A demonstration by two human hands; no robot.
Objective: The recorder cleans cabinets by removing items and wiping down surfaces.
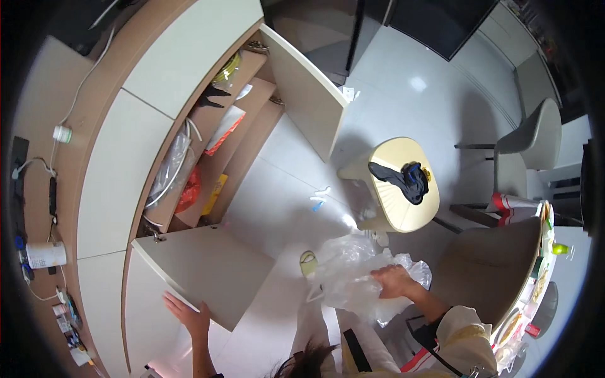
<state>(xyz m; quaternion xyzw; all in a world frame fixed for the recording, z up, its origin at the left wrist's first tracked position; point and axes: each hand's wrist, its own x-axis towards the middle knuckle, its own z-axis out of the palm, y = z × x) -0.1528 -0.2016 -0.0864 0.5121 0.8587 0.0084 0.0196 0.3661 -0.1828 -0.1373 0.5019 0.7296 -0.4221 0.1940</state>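
My right hand grips a bundle of translucent plastic bags, held above the floor in front of my legs. My left hand lies with straight fingers against the outer side and edge of the near cabinet door, which is swung out. Behind that door the low cabinet shows its shelves. They hold clear plastic wrapping with a white tube, a red plastic bag, a yellow box, an orange-and-white packet and a dark item.
The far cabinet door also stands ajar. A cream stool bears a black cloth item. White and blue scraps lie on the tiled floor. To the right are a grey chair and a cluttered table. A green slipper shows below.
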